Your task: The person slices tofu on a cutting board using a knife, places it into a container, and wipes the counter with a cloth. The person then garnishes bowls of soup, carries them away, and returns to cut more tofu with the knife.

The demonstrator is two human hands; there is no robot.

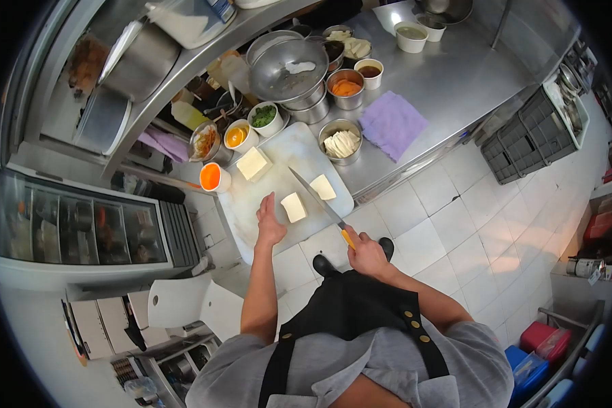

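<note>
On a white cutting board (251, 204) lie a thick pale block (253, 164) and two smaller pale pieces, one left of the blade (294, 208) and one just right of it (323, 187). My right hand (368, 254) is wrapped round the yellow handle of a knife (319, 201), its blade pointing up and left over the board between the two pieces. My left hand (270, 223) rests at the board, left of the nearer piece, fingers stretched out and holding nothing.
Bowls of orange liquid (211, 177), herbs (265, 120) and white slices (341, 143) line the board's far and right edges. A metal bowl (287, 71) sits behind. A purple cloth (393, 125) lies on the steel counter (455, 75). A grey crate (532, 136) stands right.
</note>
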